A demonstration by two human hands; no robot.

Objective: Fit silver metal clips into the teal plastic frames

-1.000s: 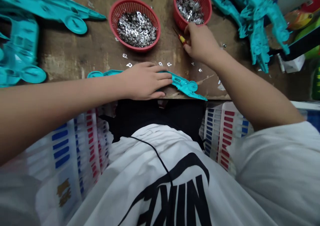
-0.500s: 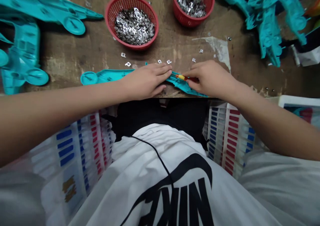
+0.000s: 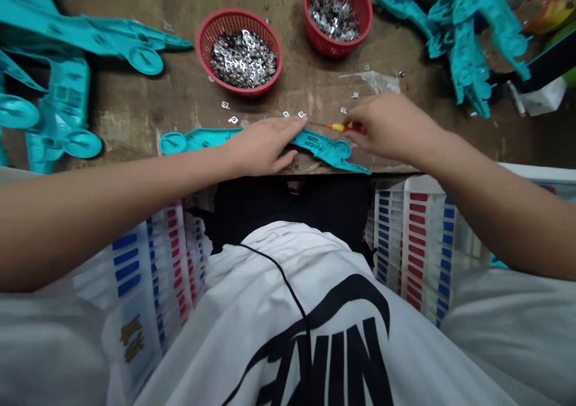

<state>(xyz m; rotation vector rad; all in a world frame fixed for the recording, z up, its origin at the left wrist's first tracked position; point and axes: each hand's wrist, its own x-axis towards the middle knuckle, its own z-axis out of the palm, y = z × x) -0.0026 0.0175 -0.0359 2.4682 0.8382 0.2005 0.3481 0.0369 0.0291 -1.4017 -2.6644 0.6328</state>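
Observation:
My left hand (image 3: 265, 145) lies flat with fingers stretched over the middle of a long teal plastic part (image 3: 324, 146), pressing it to the table near the front edge. The part's round left end and its pointed right end show on either side of the hand. In my right hand (image 3: 391, 127) is a slim screwdriver (image 3: 338, 128) with a red and yellow handle. Its thin shaft points left, above the part and toward my left fingertips. Small square metal clips (image 3: 302, 114) lie scattered just beyond the left hand.
Two red baskets, a left one (image 3: 200, 46) and a right one (image 3: 366, 25), hold metal clips. More teal parts lie at the left (image 3: 67, 94) and in a right pile (image 3: 468, 40). White plastic crates (image 3: 407, 238) stand under the table edge.
The screwdriver has moved up off the teal part, with its shaft now apart from it. My right hand has shifted slightly up and right. The left hand stays on the part.

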